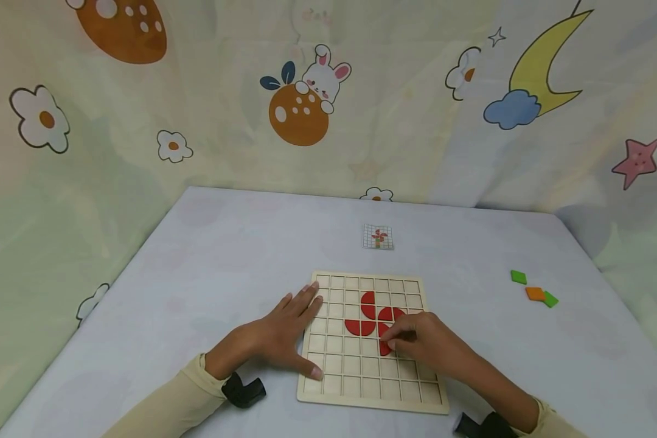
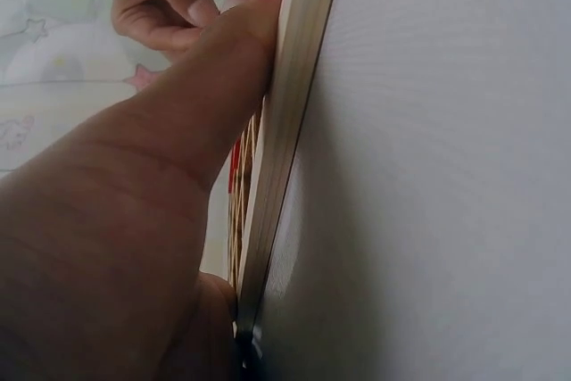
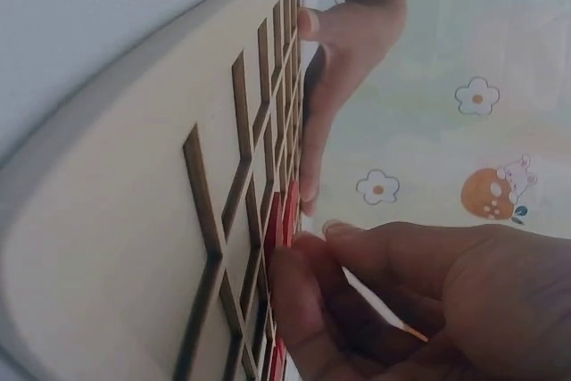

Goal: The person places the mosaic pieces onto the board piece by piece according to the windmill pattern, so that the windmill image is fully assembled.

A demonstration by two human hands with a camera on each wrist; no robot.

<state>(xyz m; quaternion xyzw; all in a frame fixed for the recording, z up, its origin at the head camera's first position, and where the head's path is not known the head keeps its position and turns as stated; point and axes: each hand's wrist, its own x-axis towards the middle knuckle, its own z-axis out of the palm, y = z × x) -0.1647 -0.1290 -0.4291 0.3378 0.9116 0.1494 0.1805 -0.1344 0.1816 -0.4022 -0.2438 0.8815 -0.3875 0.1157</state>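
A light wooden grid board point(image 1: 342, 383) lies on the table with several red quarter-circle pieces set in its cells, forming a pinwheel shape. My left hand point(image 1: 285, 331) rests on the board's left edge, fingers spread and thumb point(image 2: 254, 6) on the rim. Over the middle of the board, my right hand point(image 1: 429, 340) pinches at a red quarter-circle piece point(image 1: 384, 348) in the lower arm of the pinwheel. Its thumb and index finger partly cover that piece. Other red pieces point(image 1: 359, 327) lie flat to its left. In the right wrist view, the right fingertips meet beside red pieces point(image 3: 291, 211).
A small card point(image 1: 378, 237) with a red pinwheel picture on a grid lies beyond the board. To the right are two green diamond pieces point(image 1: 518, 277) and an orange one point(image 1: 535, 294). A printed cloth point(image 1: 224, 91) hangs behind the white table point(image 1: 241, 243).
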